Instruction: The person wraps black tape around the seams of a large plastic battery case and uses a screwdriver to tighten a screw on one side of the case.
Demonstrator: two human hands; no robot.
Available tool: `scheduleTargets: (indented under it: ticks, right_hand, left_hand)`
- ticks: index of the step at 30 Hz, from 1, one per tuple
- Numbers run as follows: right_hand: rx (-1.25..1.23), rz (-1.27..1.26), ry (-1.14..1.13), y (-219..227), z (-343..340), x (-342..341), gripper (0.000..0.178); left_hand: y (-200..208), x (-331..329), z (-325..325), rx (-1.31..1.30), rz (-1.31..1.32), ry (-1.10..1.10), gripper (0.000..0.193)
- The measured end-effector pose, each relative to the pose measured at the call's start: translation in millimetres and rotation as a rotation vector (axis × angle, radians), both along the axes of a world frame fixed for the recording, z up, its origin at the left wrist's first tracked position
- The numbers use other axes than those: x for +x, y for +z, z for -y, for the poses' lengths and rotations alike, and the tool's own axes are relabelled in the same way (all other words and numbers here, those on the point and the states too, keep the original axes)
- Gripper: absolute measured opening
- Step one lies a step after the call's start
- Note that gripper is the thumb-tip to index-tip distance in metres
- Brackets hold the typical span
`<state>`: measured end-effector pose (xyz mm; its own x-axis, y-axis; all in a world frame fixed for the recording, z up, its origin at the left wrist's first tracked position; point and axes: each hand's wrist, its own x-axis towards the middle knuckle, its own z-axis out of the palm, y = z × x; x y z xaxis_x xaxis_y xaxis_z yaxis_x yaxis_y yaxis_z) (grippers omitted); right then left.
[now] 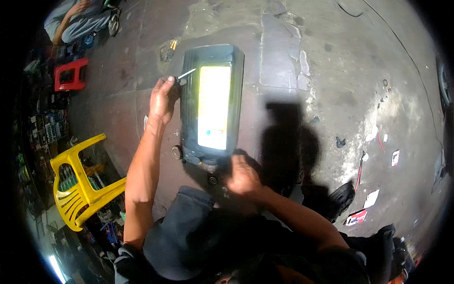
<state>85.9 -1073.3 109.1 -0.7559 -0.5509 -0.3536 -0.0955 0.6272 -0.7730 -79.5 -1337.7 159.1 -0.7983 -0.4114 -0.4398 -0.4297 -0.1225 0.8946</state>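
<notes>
A long dark casing with rounded edges lies on the floor before me, a bright yellow-white label on its upper face. My left hand is closed around the handle of a screwdriver at the casing's left side. The screwdriver's thin shaft points right over the casing, its tip near the label's upper left corner. My right hand is closed on the casing's near right corner, its fingers partly in shadow. By the near left corner is a ring-shaped part; a small dark round part lies close to the near end.
At left stand a yellow plastic chair, a red stool and shelves of goods. Another person sits at far left. A red-handled tool, cartons and scraps lie at right; a cable crosses the floor.
</notes>
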Motion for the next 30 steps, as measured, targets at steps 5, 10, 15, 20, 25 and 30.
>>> scheduleTargets:
  ticks: [5,10,15,20,25,30]
  right_hand:
    - [-0.395,0.11,-0.141,10.1,-8.2,-77.9,0.015]
    - [-0.183,-0.498,-0.256,-40.9,-28.4,-207.4,0.027]
    - [-0.376,-0.088,-0.305,-5.1,30.1,-277.7,0.064]
    - [-0.365,-0.066,-0.294,-17.9,42.6,-273.2,0.066]
    - [-0.504,-0.176,-0.505,-40.3,16.6,-230.4,0.055]
    - [-0.515,-0.111,-0.593,-25.3,-25.2,-169.9,0.054]
  left_hand:
    - [1.5,27.8,12.4,-0.109,-0.185,0.259,0.029]
    - [-26.1,147.7,-4.0,-0.544,-0.046,0.569,0.025]
    - [-61.8,187.7,-44.7,-0.293,-0.04,0.831,0.038]
    - [-59.1,165.7,-50.0,-0.274,-0.07,0.843,0.039]
    - [-63.8,158.7,-16.8,-0.323,-0.092,0.684,0.045]
    - [-45.4,86.7,49.9,-0.568,-0.018,0.309,0.031]
